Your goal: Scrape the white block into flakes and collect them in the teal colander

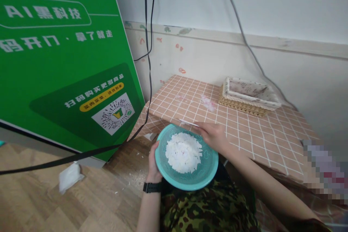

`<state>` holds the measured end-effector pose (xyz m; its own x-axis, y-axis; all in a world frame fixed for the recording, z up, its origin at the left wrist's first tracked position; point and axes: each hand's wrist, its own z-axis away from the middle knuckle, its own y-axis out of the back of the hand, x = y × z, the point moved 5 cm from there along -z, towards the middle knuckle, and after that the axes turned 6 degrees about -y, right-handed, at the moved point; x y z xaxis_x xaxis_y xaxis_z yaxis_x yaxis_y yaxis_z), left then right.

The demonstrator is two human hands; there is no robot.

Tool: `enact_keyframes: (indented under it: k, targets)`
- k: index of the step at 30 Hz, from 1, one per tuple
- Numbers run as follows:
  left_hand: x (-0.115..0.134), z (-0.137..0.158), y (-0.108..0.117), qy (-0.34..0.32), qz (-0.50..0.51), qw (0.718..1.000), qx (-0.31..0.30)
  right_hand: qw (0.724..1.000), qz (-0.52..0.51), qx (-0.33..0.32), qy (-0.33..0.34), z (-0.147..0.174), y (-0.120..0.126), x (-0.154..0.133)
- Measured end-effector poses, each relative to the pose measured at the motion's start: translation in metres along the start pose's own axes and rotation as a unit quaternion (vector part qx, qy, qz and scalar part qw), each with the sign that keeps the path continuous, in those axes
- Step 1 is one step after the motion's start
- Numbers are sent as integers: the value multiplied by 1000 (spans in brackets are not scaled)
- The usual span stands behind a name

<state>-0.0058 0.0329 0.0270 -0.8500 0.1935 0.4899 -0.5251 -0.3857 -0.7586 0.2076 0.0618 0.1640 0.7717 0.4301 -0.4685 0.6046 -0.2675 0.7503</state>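
Observation:
My left hand [154, 163] is closed on the left rim of a teal plastic colander [201, 180], its fingers mostly hidden under the wall. White scraps [183, 152], like torn paper, are heaped inside. The colander is in front of my body, beside the near edge of the table. Over its far right rim, my right hand [213, 134] pinches a thin, flat white piece [187, 122] that points left along the table edge. What that piece is made of, I cannot tell.
A checked cloth covers the table [185, 94]. On it lie a pinkish-white smear of bits [208, 103] and a lined wicker basket [244, 105]. A green cabinet [81, 54] stands left, with a black cable [148, 79] hanging before it. A white packet [70, 177] lies on the floor.

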Motion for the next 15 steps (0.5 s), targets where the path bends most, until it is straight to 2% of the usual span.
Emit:
enact_keyframes:
  k: [4,7,10,12,13,15]
  targets:
    - [0,0,-1,6,1,1000,-9,997,-57,-27,40,12,2,-23]
    - [2,-1,0,-2,1,1000,-4,996,-89,-1,-1,18,13,-22]
    - [2,0,4,11,-4,1000,1,988,-103,51,-101,27,29,-2]
    - [4,1,10,25,-23,999,14,969,-131,79,-194,38,39,18]
    - [6,2,14,29,-36,999,20,952,-161,90,-243,44,43,29]
    - [13,4,24,28,-62,997,25,901,-259,120,-327,60,50,47]
